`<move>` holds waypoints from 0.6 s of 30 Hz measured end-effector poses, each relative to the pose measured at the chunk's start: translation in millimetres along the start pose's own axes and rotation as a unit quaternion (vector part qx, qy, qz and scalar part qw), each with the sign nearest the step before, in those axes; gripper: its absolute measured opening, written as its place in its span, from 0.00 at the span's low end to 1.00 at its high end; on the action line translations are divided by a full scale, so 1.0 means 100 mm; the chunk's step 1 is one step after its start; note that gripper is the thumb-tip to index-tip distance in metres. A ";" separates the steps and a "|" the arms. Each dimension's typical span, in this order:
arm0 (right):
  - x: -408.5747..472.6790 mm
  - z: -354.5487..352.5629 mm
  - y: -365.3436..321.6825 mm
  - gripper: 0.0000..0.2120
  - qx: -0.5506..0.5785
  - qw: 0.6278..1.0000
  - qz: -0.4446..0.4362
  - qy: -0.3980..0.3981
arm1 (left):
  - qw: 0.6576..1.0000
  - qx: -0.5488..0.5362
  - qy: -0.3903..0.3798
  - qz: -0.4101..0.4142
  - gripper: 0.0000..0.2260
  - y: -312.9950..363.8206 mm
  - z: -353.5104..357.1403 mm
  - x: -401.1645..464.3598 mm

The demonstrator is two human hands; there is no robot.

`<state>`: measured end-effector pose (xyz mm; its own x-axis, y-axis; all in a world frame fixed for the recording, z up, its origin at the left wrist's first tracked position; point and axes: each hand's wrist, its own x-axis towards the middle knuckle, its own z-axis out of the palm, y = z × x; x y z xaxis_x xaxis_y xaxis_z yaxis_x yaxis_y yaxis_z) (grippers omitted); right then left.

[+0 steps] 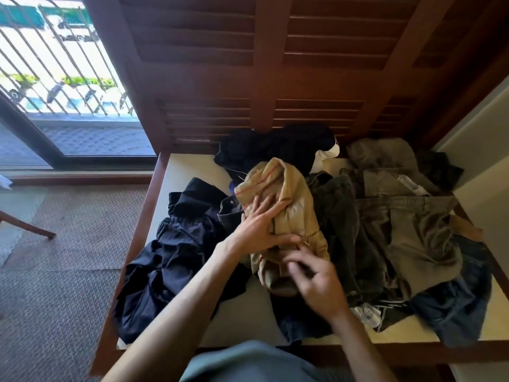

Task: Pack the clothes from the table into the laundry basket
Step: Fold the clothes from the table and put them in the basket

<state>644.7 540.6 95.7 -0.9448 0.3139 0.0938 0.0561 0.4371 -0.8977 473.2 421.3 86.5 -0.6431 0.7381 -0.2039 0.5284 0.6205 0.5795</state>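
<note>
A heap of clothes covers the table [187, 166]. In the middle lies a bunched tan garment with a red line [292, 205]. My left hand [261, 224] rests flat on it with straight fingers. My right hand [314, 282] is at the garment's near end, fingers bent against the cloth; blur hides whether it grips. A navy garment [170, 257] sprawls at the left, a black one [270, 150] at the back, olive trousers [413, 230] and blue jeans [462, 299] at the right. No laundry basket is in view.
A dark wooden slatted panel [256, 64] rises right behind the table. A glass door with a railing [55, 78] is at the left, above patterned carpet [55, 271]. A wooden chair leg [27, 224] stands at far left. A pale wall [482, 139] borders the right.
</note>
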 end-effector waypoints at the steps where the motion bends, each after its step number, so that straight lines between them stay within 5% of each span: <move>1: 0.04 -0.15 -0.10 0.09 0.020 0.999 0.014 0.045 | 1.000 -0.022 0.013 0.005 0.46 -0.07 0.09 -0.03; 3: 0.14 -0.42 -0.28 0.10 -0.046 0.994 -0.012 0.101 | 0.999 -0.036 0.037 0.016 0.48 -0.18 0.19 -0.16; 4: 0.23 -0.49 -0.36 0.20 -0.116 0.990 -0.025 0.073 | 0.998 -0.035 0.043 0.020 0.48 -0.22 0.23 -0.22; 6: 0.45 -0.47 -0.43 0.49 -0.267 0.959 -0.006 -0.090 | 0.998 -0.038 0.052 0.025 0.48 -0.28 0.30 -0.28; 8: 0.63 -0.24 -0.35 0.64 -0.382 0.897 0.003 -0.222 | 0.997 -0.053 0.052 0.032 0.49 -0.29 0.31 -0.30; 13: 0.83 0.24 0.01 0.64 -0.408 0.871 0.011 -0.272 | 0.989 -0.121 0.080 -0.010 0.47 -0.51 0.16 -0.53; 16: 0.85 0.38 0.03 0.68 -0.429 0.868 0.027 -0.249 | 0.975 -0.044 0.209 -0.064 0.41 -0.86 0.16 -0.90; 18: 0.83 0.44 0.05 0.68 -0.431 0.875 0.014 -0.222 | 0.965 0.038 0.202 -0.165 0.47 -1.13 0.18 -1.14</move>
<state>552.4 531.6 79.6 -0.9607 0.0598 -0.2709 0.1226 0.9675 -0.2213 496.9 272.2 29.6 -0.9386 0.3434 -0.0333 0.2877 0.8324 0.4737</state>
